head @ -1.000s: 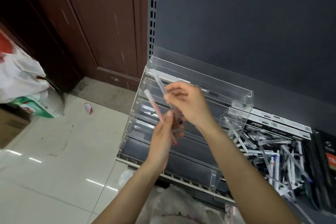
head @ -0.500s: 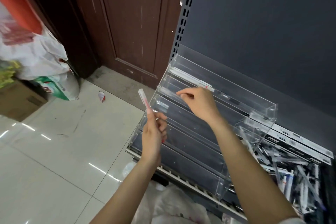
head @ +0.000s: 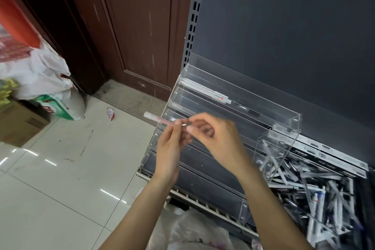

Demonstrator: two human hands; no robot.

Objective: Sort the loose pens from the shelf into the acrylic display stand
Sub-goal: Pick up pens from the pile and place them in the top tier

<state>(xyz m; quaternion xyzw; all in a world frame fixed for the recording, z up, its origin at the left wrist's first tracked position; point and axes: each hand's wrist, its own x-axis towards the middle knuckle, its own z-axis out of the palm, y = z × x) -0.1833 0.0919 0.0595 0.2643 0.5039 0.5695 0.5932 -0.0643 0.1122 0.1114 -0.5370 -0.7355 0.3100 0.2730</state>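
We see two hands and one pink pen (head: 162, 121) between them. The left hand (head: 170, 148) holds the pen with curled fingers, and the right hand (head: 217, 138) pinches its near end with the fingertips (head: 190, 129). The pen is thin, with a pale pink body and a clear cap which points to the left, and it hangs in front of the upper tiers of the acrylic display stand (head: 284, 126). The stand has about six stepped tiers, and the top tier already carries two or three pens (head: 221, 98). On the shelf (head: 194, 199) at the right lies a pile of loose pens (head: 316, 191), too many for us to count.
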